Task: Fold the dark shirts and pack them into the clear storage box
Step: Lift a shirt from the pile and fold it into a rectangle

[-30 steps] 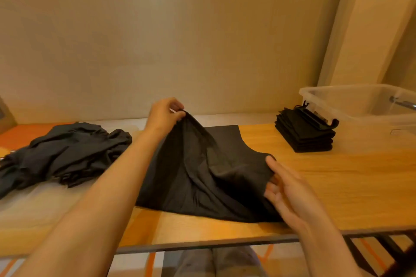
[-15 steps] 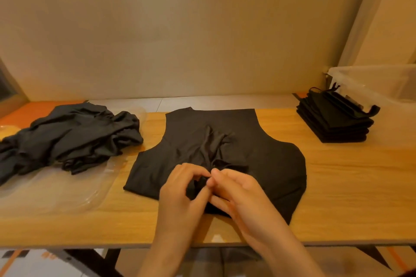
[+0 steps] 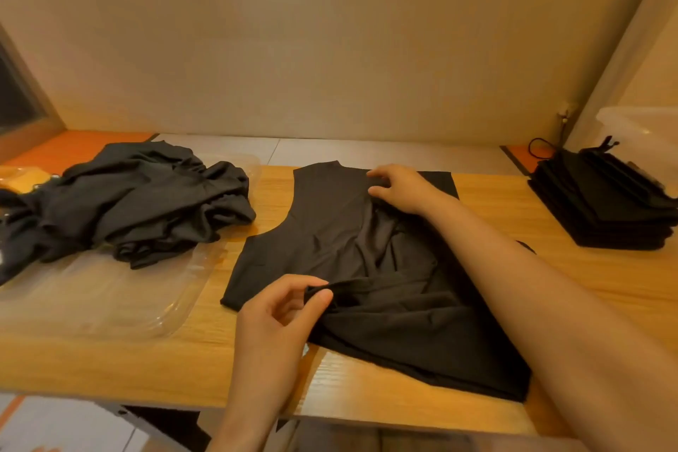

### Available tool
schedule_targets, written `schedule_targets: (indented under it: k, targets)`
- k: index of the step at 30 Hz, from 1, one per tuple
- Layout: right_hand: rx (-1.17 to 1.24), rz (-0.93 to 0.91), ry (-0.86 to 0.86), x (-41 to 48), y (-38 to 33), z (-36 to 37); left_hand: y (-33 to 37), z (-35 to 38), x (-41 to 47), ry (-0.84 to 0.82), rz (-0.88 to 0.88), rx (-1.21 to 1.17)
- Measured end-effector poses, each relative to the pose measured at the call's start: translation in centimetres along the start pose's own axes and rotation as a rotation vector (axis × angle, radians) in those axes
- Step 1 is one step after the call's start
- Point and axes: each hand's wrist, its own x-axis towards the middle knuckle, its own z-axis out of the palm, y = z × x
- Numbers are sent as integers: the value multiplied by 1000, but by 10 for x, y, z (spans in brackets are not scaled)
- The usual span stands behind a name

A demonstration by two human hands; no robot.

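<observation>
Lying on the worktop (image 3: 513,216) with its long axis 12-to-6 o'clock, the dark shirt (image 3: 330,235) is pinched near 7 o'clock by the left hand (image 3: 279,316) and gripped at 12 o'clock by the right hand (image 3: 400,187).

1 shirt (image 3: 330,242) lies spread on the table (image 3: 110,360). Left of the shirt, a heap of unfolded shirts (image 3: 139,202) rests on a plastic lid (image 3: 110,305) on the same table. Well to the shirt's right sits a stack of folded shirts (image 3: 601,209), with the storage box (image 3: 638,132) just behind that stack. The 2 hands are on the shirt: the left hand (image 3: 282,308) toward its near edge, the right hand (image 3: 400,187) at its far edge.
</observation>
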Motion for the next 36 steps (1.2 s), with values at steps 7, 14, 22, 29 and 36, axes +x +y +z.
schedule_targets:
  k: [7,14,22,29,36]
  targets:
    - [199,-19,78,14,1,-1,0,-4,2,14,-25,-48]
    - [197,-38,67,2,2,-7,-3,-1,1,13,10,12]
    - [-28,-95,-34,8,-8,11,-7,-3,2,3,20,34]
    - [314,-119,106,-9,-5,-18,-10,-2,1,5,45,41]
    - [553,-42,376,-42,8,-59,3,-20,9,-27,59,58]
